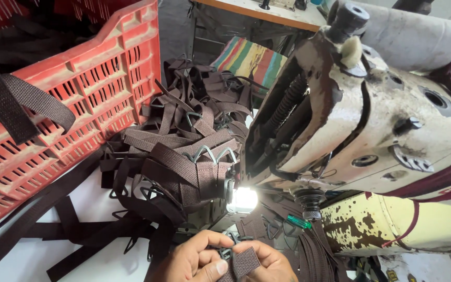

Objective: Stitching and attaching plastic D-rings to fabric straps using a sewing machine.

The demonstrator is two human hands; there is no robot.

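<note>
Bottom centre of the frame, both hands are pinched onto one short dark brown woven strap piece point(244, 262) with a small metal buckle point(225, 254) at its end. The left hand point(191, 258) has thumb and fingers closed tight around the buckle end, and the right hand point(267, 266) is clamped on the folded webbing just beside it. So the piece sits right under the worn cream-coloured industrial sewing machine head point(371, 120), near the lit needle area but not under it yet.

Progress-wise, I'd guess a decent chunk is done: a big heap of brown straps with wire triangle rings point(189, 136) sits mid-frame, next to the red slatted plastic crate point(74, 99) at upper left. More loose webbing lies at lower right, so plenty looks left.
</note>
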